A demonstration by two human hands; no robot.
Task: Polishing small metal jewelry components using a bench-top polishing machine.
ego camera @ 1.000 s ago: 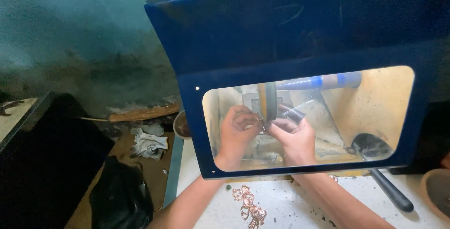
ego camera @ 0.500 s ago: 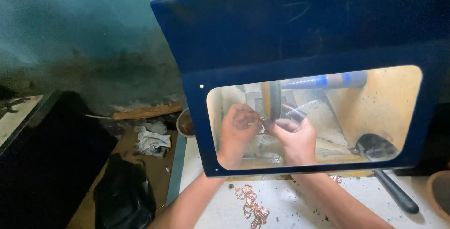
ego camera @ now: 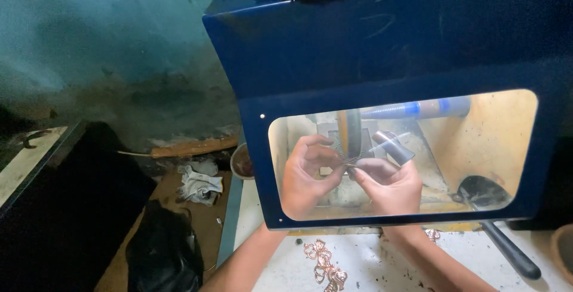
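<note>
Behind the clear window of a blue hood (ego camera: 382, 47), both my hands hold one small metal piece (ego camera: 348, 162) against the lower edge of an upright polishing wheel (ego camera: 350, 132). My left hand (ego camera: 305, 175) pinches it from the left with fingertips curled. My right hand (ego camera: 388, 180) pinches it from the right, one fingertip wrapped in dark covering. The piece itself is tiny and mostly hidden by my fingers.
A blue-and-grey spindle (ego camera: 418, 109) runs right from the wheel. A black-handled scoop (ego camera: 492, 211) lies at the window's lower right. Several copper-coloured pieces (ego camera: 325, 262) lie on the white bench. A black bag (ego camera: 164, 250), crumpled rag (ego camera: 200, 183) and small bowl (ego camera: 242, 162) sit left.
My hands stay at the wheel with the piece; only the view has shifted slightly, with the hood sliding a little to the right in the picture.
</note>
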